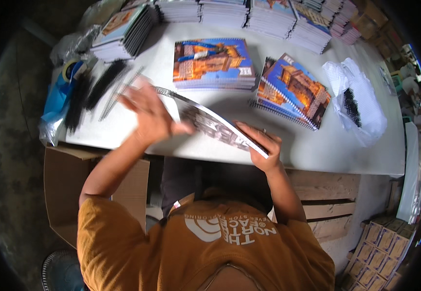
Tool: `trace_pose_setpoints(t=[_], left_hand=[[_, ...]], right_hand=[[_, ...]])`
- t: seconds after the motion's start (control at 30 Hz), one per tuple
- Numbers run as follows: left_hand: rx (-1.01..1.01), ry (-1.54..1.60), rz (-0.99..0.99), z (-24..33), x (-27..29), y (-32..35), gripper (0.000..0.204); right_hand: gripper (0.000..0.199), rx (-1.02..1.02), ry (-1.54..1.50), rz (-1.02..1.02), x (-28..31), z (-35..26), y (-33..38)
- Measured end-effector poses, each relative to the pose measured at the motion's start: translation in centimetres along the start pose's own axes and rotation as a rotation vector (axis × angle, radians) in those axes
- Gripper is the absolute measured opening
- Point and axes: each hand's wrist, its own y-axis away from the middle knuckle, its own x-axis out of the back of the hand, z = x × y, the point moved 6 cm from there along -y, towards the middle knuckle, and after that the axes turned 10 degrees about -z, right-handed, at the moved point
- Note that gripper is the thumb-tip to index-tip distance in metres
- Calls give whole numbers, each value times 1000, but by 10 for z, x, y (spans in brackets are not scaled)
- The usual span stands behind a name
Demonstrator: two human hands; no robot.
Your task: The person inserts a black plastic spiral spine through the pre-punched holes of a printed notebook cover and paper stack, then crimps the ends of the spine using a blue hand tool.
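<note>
My right hand (264, 145) grips one end of a notebook (220, 127), its fingers over the top edge. The notebook is held on edge above the table and bows; a dark grey printed side faces me. At its far left end shows a dark spiral binding. Beside that end, my left hand (148, 114) is raised with fingers spread, somewhat smeared by motion, and seems to hold nothing. Under and beyond its fingers lie loose black binding coils (104, 82) on the white table.
Ahead sits a stack of notebooks (213, 65) with blue pliers-like handles (201, 54) on top. Two spiral notebooks (295, 89) overlap to its right, near a white bag (363, 104) of black coils. Book stacks (225, 12) line the back. A tape roll (68, 71) lies left.
</note>
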Motion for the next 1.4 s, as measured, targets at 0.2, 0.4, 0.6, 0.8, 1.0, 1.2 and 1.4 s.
trace_pose_setpoints(t=[0.2, 0.4, 0.6, 0.8, 1.0, 1.2, 1.4], left_hand=[[83, 253, -475, 56, -38, 98, 116], [356, 325, 37, -19, -8, 26, 117], [46, 165, 152, 6, -13, 59, 106], [-338, 329, 8, 70, 32, 43, 99], [3, 567, -68, 66, -3, 50, 106], [122, 419, 134, 31, 23, 7, 107], [-165, 316, 163, 56, 42, 1, 102]], right_hand=[[40, -5, 34, -6, -21, -13, -3], [34, 145, 33, -28, -33, -28, -6], [32, 145, 46, -64, -24, -24, -10], [26, 141, 19, -42, -23, -27, -5], [35, 94, 41, -20, -27, -24, -8], [37, 237, 58, -58, -42, -36, -11], [35, 166, 51, -59, -41, -24, -12]])
